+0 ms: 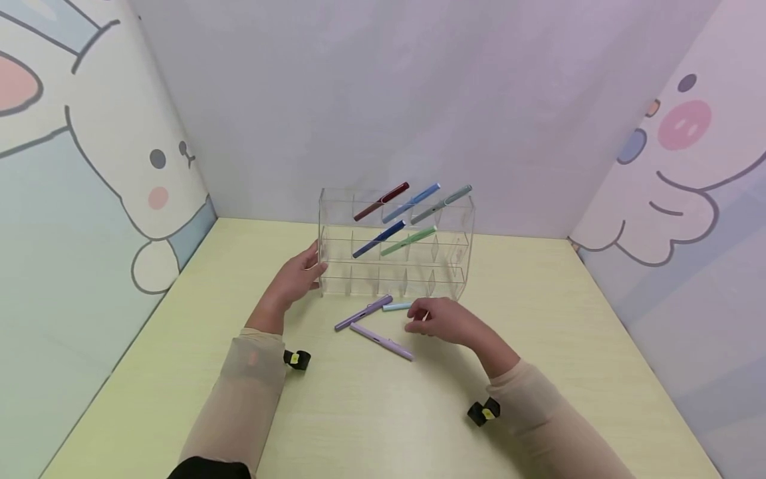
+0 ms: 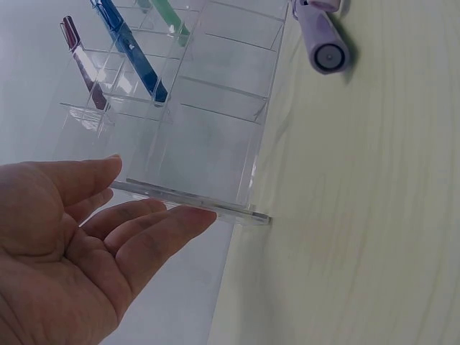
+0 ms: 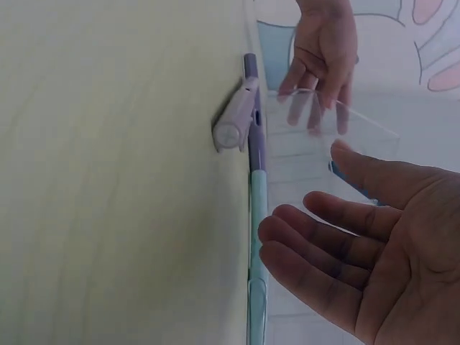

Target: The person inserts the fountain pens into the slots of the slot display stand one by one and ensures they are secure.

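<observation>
My left hand is at the left end of a clear acrylic pen rack, its fingertips touching the side panel in the left wrist view. Loosely bent, my right hand hovers over a light blue pen on the table, partly hidden by it. The right wrist view has nothing between its thumb and fingers. Left of that pen lie a purple pen and a lilac pen. Several pens lean in the rack's upper tiers, among them a dark red pen and a green pen.
The pale wooden table ends at a plain curtain-like backdrop. Side panels carry a cartoon rabbit and a pink-cheeked figure. Small black wrist cameras sit beside the sleeves.
</observation>
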A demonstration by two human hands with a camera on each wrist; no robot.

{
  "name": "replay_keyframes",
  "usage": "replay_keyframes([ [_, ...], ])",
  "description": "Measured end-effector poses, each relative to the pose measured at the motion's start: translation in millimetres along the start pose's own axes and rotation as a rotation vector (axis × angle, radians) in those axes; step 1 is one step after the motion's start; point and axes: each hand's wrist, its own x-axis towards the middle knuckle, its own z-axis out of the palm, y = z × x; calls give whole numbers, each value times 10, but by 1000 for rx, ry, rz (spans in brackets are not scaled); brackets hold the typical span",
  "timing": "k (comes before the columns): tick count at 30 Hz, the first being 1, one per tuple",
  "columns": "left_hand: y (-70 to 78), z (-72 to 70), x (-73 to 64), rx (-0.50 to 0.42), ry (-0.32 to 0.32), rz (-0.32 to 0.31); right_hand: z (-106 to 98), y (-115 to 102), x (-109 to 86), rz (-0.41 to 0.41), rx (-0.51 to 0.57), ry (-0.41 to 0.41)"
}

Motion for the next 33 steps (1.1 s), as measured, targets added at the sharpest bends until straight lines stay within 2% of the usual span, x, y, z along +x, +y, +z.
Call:
replay_keyframes([
  [4, 2, 0, -8, -5, -1, -2, 91, -41, 39, -30, -49, -49],
  [9, -1, -1, 2, -3, 2, -3, 174, -130, 69, -25, -148, -78],
  [16, 6, -2, 7, 5, 3, -4, 294, -192, 99, -29, -267, -90],
  [26, 17, 2, 15, -1, 2, -9, 364, -276, 87, -20, -396, -100],
  [33, -11, -8, 25, -3, -2, -4, 357, -265, 82, -48, -414, -73],
])
